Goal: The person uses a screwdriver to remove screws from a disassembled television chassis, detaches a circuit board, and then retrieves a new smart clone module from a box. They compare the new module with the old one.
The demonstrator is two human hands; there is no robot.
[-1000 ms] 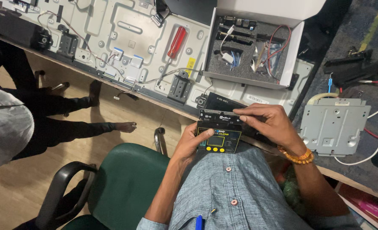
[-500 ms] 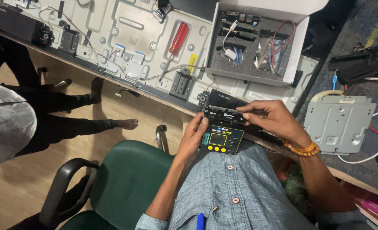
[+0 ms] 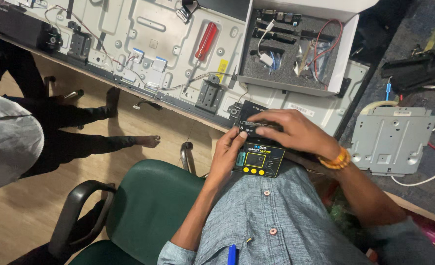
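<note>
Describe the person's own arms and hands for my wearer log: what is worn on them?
Both hands are bare, without gloves. The left hand has a bare forearm, with a rolled blue-grey sleeve near the elbow. The right hand has an orange beaded bracelet at the wrist; its sleeve is the same blue-grey fabric, pushed up the arm.

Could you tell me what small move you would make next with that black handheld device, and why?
Probably press the right hand's fingertips down along the device's top edge. That hand lies over the top, the left hand braces the left side with its thumb near the upper corner, and the yellow buttons and small screen are uncovered, so the work seems to be at the top.
</note>
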